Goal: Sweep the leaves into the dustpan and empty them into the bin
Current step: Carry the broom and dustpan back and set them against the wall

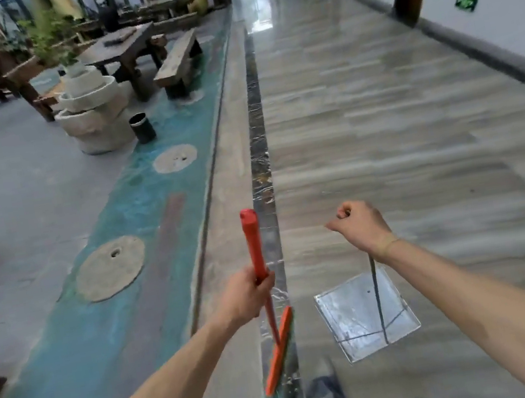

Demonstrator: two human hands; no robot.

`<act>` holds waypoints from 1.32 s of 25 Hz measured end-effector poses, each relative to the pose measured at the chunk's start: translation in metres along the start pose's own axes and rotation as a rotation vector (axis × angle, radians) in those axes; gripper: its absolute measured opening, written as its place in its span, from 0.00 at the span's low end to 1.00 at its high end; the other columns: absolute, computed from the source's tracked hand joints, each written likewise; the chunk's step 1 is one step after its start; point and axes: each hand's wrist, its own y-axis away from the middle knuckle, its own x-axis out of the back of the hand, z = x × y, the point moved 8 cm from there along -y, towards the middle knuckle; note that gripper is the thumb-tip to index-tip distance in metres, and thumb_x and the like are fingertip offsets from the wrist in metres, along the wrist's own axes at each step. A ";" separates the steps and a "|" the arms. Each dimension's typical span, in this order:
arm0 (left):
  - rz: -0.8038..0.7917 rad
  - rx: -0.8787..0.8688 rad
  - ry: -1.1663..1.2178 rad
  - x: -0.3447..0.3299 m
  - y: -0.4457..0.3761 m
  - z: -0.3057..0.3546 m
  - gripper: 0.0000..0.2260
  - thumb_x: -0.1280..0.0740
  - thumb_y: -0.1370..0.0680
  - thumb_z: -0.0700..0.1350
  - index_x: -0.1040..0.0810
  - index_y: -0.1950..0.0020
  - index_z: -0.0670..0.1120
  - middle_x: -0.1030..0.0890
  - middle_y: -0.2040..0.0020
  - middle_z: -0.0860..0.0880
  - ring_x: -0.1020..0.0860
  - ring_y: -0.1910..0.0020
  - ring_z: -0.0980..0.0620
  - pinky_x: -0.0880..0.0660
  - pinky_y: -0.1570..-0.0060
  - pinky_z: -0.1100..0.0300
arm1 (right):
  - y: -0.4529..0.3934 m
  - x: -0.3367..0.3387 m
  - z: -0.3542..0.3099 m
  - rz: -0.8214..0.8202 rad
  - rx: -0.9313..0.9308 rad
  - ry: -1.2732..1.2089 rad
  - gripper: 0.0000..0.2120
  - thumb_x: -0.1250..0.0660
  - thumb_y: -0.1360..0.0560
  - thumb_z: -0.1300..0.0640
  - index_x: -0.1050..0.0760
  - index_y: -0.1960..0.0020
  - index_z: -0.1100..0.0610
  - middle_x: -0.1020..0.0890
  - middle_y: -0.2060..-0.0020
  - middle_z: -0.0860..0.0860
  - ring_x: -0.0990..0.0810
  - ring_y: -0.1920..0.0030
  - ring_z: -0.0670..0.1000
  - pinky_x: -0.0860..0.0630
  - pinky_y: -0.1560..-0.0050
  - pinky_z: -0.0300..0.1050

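Far off on the left, a small black bin (142, 127) standing on the floor beside a stack of grey stone pots (94, 115), well apart from the hands. Lower down, round stone discs (110, 268) set in a blue-green strip of floor (68, 335). Next, the left hand (248, 296), fingers (261, 285) wrapped tight around the red broom (254, 245) handle, brush head hanging low by the leg. Then the right hand (361, 225), fingers closed in a fist on a thin dark handle, with the shiny metal dustpan (367, 315) dangling under the wrist. Inside the dustpan, nothing leafy to see, only bare metal. On the pale shiny floor ahead, no leaves to spot either, maybe too small or blurry. Hard to tell: maybe sweeping not started yet, or maybe leaves already tipped out. No sweeping right now, just carrying both tools along the hallway
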 end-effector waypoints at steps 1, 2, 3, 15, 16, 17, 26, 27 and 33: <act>-0.013 -0.080 -0.187 -0.010 -0.021 0.027 0.10 0.39 0.21 0.54 0.26 0.58 0.50 0.22 0.66 0.51 0.20 0.67 0.50 0.31 0.69 0.60 | -0.012 0.025 0.013 0.062 -0.027 0.017 0.20 0.29 0.31 0.55 0.39 0.72 0.53 0.33 0.74 0.47 0.35 0.67 0.53 0.37 0.63 0.45; -0.008 -0.135 -0.309 -0.017 -0.038 0.046 0.11 0.39 0.21 0.56 0.27 0.59 0.51 0.21 0.64 0.51 0.19 0.61 0.48 0.32 0.66 0.60 | -0.020 0.043 0.022 0.104 -0.048 0.035 0.19 0.29 0.30 0.54 0.38 0.71 0.53 0.33 0.74 0.48 0.34 0.67 0.53 0.36 0.62 0.45; -0.017 -0.201 -0.370 -0.027 -0.059 0.067 0.11 0.39 0.22 0.57 0.29 0.59 0.52 0.20 0.63 0.50 0.19 0.59 0.46 0.31 0.65 0.59 | -0.031 0.063 0.033 0.152 -0.076 0.048 0.19 0.29 0.30 0.54 0.37 0.71 0.54 0.32 0.74 0.48 0.34 0.67 0.54 0.36 0.62 0.45; -0.038 -0.569 -0.472 -0.115 -0.315 0.282 0.15 0.41 0.21 0.58 0.33 0.64 0.50 0.27 0.71 0.51 0.20 0.66 0.42 0.33 0.69 0.57 | -0.192 0.233 0.138 0.489 -0.360 0.054 0.17 0.33 0.30 0.57 0.37 0.73 0.54 0.32 0.76 0.48 0.34 0.70 0.53 0.35 0.68 0.44; -0.043 -0.585 -0.456 -0.118 -0.331 0.298 0.16 0.41 0.21 0.57 0.34 0.65 0.50 0.28 0.73 0.51 0.22 0.68 0.43 0.33 0.70 0.58 | -0.206 0.244 0.143 0.503 -0.370 0.056 0.17 0.33 0.31 0.57 0.37 0.73 0.54 0.32 0.76 0.48 0.34 0.70 0.53 0.35 0.68 0.44; -0.043 -0.606 -0.447 -0.121 -0.344 0.312 0.17 0.42 0.21 0.57 0.35 0.66 0.51 0.29 0.74 0.52 0.22 0.70 0.44 0.33 0.70 0.58 | -0.218 0.252 0.146 0.514 -0.376 0.057 0.16 0.33 0.31 0.57 0.37 0.73 0.54 0.32 0.76 0.48 0.34 0.70 0.54 0.35 0.67 0.44; -0.070 -0.658 -0.421 -0.159 -0.481 0.418 0.16 0.41 0.21 0.56 0.31 0.64 0.49 0.27 0.74 0.53 0.27 0.76 0.52 0.32 0.75 0.61 | -0.362 0.336 0.182 0.605 -0.381 0.057 0.18 0.33 0.28 0.54 0.37 0.71 0.54 0.33 0.76 0.48 0.34 0.73 0.52 0.35 0.67 0.44; -0.078 -0.655 -0.416 -0.166 -0.500 0.431 0.15 0.41 0.21 0.56 0.31 0.64 0.49 0.27 0.73 0.53 0.27 0.76 0.54 0.34 0.76 0.62 | -0.383 0.346 0.189 0.610 -0.380 0.061 0.18 0.33 0.27 0.54 0.38 0.71 0.55 0.33 0.76 0.48 0.35 0.73 0.52 0.35 0.66 0.45; -0.083 -0.598 -0.405 -0.205 -0.612 0.520 0.17 0.40 0.22 0.56 0.33 0.68 0.50 0.21 0.70 0.48 0.21 0.70 0.45 0.25 0.70 0.53 | -0.515 0.410 0.232 0.573 -0.419 0.031 0.19 0.33 0.27 0.53 0.38 0.71 0.55 0.33 0.76 0.49 0.33 0.70 0.56 0.32 0.65 0.43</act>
